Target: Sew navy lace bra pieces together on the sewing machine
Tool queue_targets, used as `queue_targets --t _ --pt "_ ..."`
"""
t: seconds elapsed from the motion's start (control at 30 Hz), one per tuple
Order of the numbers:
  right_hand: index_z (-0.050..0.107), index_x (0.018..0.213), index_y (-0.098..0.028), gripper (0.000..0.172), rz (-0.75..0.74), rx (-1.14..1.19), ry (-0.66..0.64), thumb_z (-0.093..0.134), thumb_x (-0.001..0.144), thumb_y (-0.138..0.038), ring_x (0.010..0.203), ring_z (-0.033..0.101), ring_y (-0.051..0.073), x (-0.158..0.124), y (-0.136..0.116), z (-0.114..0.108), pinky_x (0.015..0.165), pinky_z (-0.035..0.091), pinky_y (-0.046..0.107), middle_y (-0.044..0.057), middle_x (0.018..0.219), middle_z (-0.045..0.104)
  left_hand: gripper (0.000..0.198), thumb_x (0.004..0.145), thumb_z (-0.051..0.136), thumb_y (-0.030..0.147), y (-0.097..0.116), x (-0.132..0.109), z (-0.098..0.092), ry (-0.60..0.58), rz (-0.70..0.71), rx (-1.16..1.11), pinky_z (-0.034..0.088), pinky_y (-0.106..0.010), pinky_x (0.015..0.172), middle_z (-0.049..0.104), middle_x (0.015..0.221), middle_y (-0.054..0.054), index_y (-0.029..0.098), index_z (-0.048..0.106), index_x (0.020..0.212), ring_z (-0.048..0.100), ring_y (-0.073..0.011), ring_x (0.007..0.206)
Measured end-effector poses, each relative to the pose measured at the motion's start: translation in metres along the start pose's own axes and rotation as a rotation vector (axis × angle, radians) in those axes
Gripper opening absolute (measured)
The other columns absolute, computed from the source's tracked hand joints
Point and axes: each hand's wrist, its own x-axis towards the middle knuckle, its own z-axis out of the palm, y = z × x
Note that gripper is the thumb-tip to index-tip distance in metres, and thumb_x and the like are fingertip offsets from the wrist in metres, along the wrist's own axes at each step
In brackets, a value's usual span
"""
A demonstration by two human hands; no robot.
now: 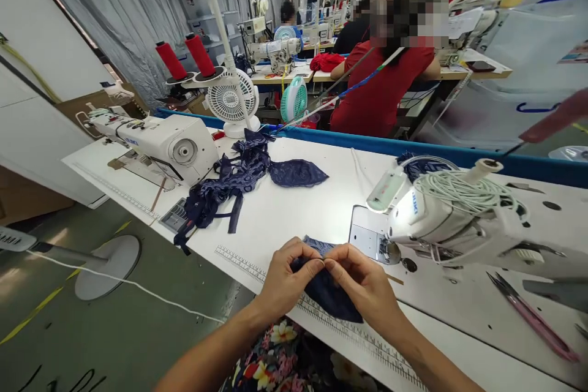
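Observation:
Both hands meet over the front edge of the white table, pinching a navy fabric piece (333, 297) between them. My left hand (291, 269) grips its upper edge with thumb and forefinger. Tip to tip with it, my right hand (361, 278) pinches the same edge. The cloth hangs below the fingers across the printed ruler strip (386, 352). To the right stands a sewing machine (441, 214) with its lamp lit on the needle plate (365, 236). Further back on the table lie a heap of navy fabric strips (229, 187) and a flat leaf-shaped navy piece (298, 173).
Pink-handled tweezers (535, 324) lie on the machine bed at right. A second sewing machine (160, 144) stands at left. Behind are a white fan (232, 101), red thread cones (199, 55) on a stand, and a person in a red top (376, 95) seated beyond the blue table edge.

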Motion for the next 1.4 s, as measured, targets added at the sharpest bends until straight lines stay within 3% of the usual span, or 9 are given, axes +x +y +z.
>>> queue_targets --t 0.27,0.4,0.5,0.67,0.83,0.97,1.17,1.27,1.4 --pt "0.061 0.108 -0.018 0.023 -0.144 -0.589 0.118 0.044 0.092 -0.019 0.105 0.055 0.027 0.125 0.054 0.007 0.077 0.049 0.039 0.014 0.113 0.062 0.017 0.096 0.053 0.029 0.015 -0.02 -0.059 -0.014 0.128 0.218 0.041 -0.026 0.069 0.053 0.08 -0.002 0.019 0.061 0.085 0.05 -0.0135 0.074" --pt "0.061 0.103 -0.017 0.017 -0.184 -0.754 0.081 0.051 0.09 -0.017 0.096 0.055 0.022 0.162 0.071 0.011 0.085 0.043 0.04 0.008 0.102 0.062 0.014 0.094 0.054 0.025 0.01 -0.02 -0.066 -0.073 0.119 0.288 0.042 -0.026 0.066 0.053 0.079 -0.002 0.019 0.06 0.083 0.051 -0.0138 0.072" --pt "0.06 0.087 -0.016 0.016 -0.258 -0.816 0.005 0.045 0.091 -0.012 0.088 0.053 0.02 0.147 0.066 0.022 0.087 0.039 0.039 0.005 0.088 0.059 0.01 0.092 0.055 0.02 0.0 -0.012 -0.066 -0.077 0.159 0.372 0.046 -0.026 0.068 0.055 0.085 -0.004 0.019 0.062 0.086 0.055 -0.015 0.077" --pt "0.057 0.084 -0.018 0.02 -0.366 -0.77 -0.132 0.043 0.088 -0.005 0.089 0.053 0.022 0.076 0.037 0.022 0.084 0.04 0.036 0.008 0.087 0.06 0.013 0.09 0.054 0.015 -0.024 0.014 -0.047 -0.118 0.253 0.585 0.05 -0.028 0.069 0.052 0.129 -0.008 0.02 0.065 0.087 0.06 -0.0102 0.071" --pt "0.057 0.097 -0.023 0.015 -0.231 -0.566 -0.133 0.046 0.098 -0.033 0.084 0.057 0.019 0.013 0.011 -0.027 0.075 0.047 0.033 0.005 0.089 0.062 0.012 0.091 0.054 0.015 -0.021 0.029 -0.022 -0.259 0.312 0.385 0.048 -0.026 0.077 0.063 0.085 -0.002 0.02 0.062 0.084 0.061 -0.0151 0.083" --pt "0.061 0.086 -0.025 0.027 0.016 -0.283 -0.085 0.047 0.097 -0.045 0.079 0.058 0.02 -0.022 0.011 -0.056 0.059 0.045 0.029 0.005 0.084 0.062 0.011 0.089 0.056 0.013 -0.01 0.033 -0.015 -0.359 0.257 0.333 0.047 -0.026 0.076 0.063 0.082 0.0 0.02 0.061 0.08 0.06 -0.0148 0.08" --pt "0.063 0.082 -0.024 0.028 0.204 -0.084 0.061 0.05 0.092 -0.047 0.068 0.054 0.017 -0.034 0.007 -0.05 0.049 0.038 0.024 0.001 0.072 0.057 0.011 0.09 0.056 0.015 0.02 0.025 0.002 -0.377 0.283 0.476 0.048 -0.031 0.089 0.055 0.131 -0.007 0.021 0.063 0.085 0.059 -0.0201 0.11" --pt "0.063 0.079 -0.023 0.022 0.155 -0.064 0.066 0.052 0.089 -0.04 0.067 0.053 0.016 -0.031 -0.002 -0.044 0.056 0.043 0.025 0.0 0.069 0.055 0.009 0.09 0.057 0.015 0.033 0.023 0.013 -0.513 0.29 0.33 0.048 -0.03 0.092 0.064 0.114 -0.006 0.02 0.063 0.085 0.06 -0.0193 0.108" --pt "0.065 0.08 -0.022 0.023 0.183 0.084 0.112 0.055 0.088 -0.041 0.075 0.059 0.017 -0.031 -0.004 -0.042 0.067 0.049 0.027 0.002 0.077 0.064 0.01 0.089 0.058 0.017 0.035 0.025 0.017 -0.456 0.172 0.271 0.048 -0.026 0.078 0.065 0.085 -0.002 0.019 0.061 0.08 0.061 -0.0157 0.083"
